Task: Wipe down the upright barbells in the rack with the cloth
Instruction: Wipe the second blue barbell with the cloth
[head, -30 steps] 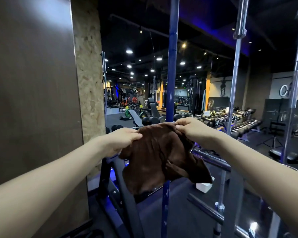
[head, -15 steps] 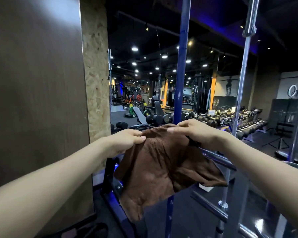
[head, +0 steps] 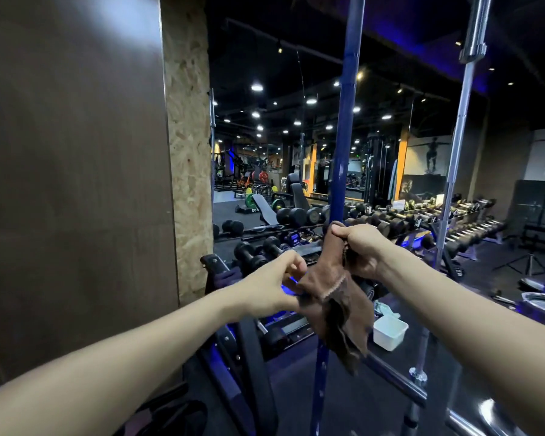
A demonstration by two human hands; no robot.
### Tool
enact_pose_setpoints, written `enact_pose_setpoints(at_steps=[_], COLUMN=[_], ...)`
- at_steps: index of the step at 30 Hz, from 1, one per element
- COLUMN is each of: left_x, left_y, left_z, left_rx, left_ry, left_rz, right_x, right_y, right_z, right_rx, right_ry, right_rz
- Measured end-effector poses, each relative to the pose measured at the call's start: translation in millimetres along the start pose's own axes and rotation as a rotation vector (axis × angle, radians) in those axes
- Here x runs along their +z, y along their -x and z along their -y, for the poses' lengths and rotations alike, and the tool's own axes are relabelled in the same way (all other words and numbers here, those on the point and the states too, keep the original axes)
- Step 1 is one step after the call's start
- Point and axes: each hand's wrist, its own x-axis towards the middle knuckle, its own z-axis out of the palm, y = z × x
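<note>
Bare forearms and hands [head: 274, 283], no sleeves.

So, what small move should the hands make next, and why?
Probably slide the cloth up the blue bar. The right hand already grips the cloth at the bar, the left hand pinches its lower edge, and the bar above looks untouched.

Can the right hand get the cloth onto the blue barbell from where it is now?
Probably yes. The right hand grips the brown cloth right against the blue barbell, with nothing visible between them. The left hand pinches the cloth's lower edge, off the bar.
</note>
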Motion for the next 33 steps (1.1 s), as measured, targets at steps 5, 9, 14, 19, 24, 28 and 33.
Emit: enact_pose_setpoints(at_steps=[5, 9, 14, 19, 24, 28, 33], left_x=[-10, -13, -9, -18, -18, -27, -47], left_y=[-7, -16, -33, -41, -50, -54, -61], left_z=[-4, -8, -26, -40, -48, -56, -58], left_rx=[0.036, -0.036, -0.080, -0.073, -0.084, -0.038, -0.048], left_ry=[0.278, 0.329, 0.375, 0.306, 0.362, 0.390, 0.557], left_rz=[-0.165, -0.235, -0.286, -0.236, -0.246, -0.283, -0.382], right_x=[-18, -25, -19, -20, -17, -23, -36], right_y=[1, 10, 25, 29, 28, 21, 20], right_z=[4, -2, 2, 2, 0, 5, -25], right_rx=[-0.041, -0.183, -0.186, -0.307, -0.373, -0.406, -0.214], right_ry=[0.113, 0.725, 0.887, 1.115, 1.146, 0.952, 1.046], right_rz=[0.035, 0.124, 0.363, 0.406, 0.207, 0.135, 0.314])
